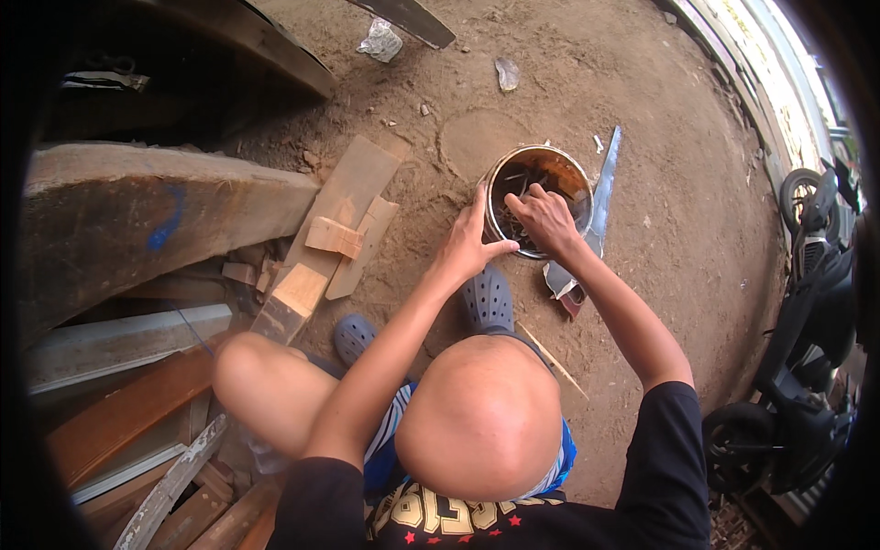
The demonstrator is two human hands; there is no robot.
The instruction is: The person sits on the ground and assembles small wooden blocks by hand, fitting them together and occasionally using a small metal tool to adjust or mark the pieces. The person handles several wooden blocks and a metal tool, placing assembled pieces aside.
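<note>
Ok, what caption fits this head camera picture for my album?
Left hand steadies a rusty round metal can while right hand reaches inside.

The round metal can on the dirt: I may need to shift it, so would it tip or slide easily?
The metal can probably resists tipping: it looks wide and holds dark metal bits. It likely feels heavy. The left hand steadies its rim while the right hand digs inside.
</note>
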